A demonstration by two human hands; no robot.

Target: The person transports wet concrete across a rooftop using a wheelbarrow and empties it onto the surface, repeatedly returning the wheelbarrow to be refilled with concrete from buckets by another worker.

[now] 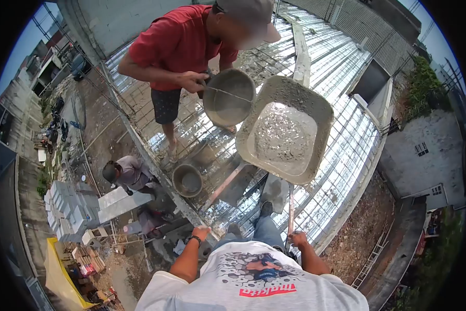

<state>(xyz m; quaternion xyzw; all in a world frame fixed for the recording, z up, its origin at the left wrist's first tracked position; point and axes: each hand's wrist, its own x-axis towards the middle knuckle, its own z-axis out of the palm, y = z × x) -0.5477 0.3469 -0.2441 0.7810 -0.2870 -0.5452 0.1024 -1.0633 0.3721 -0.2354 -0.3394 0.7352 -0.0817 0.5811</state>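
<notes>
A wheelbarrow tray (323, 140) with wet grey concrete in it stands in front of me. Its right handle (290, 210) ends at my right hand (296, 239), whose fingers are wrapped round it. My left hand (202, 232) is closed near the lower end of the left handle (225, 184); the grip itself is too small to make out. Left of the tray, a co-worker in a red shirt (163, 49) and cap holds a tilted bucket (228, 98) against the tray's rim. Another bucket (187, 180) sits on the deck by the roof edge.
Rebar mesh lies over shiny metal decking (347, 129). A roof edge (155, 166) drops off at the left, where another person (131, 173) works below beside stacked blocks (69, 212). A board (274, 194) lies under the tray. A ladder (370, 259) stands low right.
</notes>
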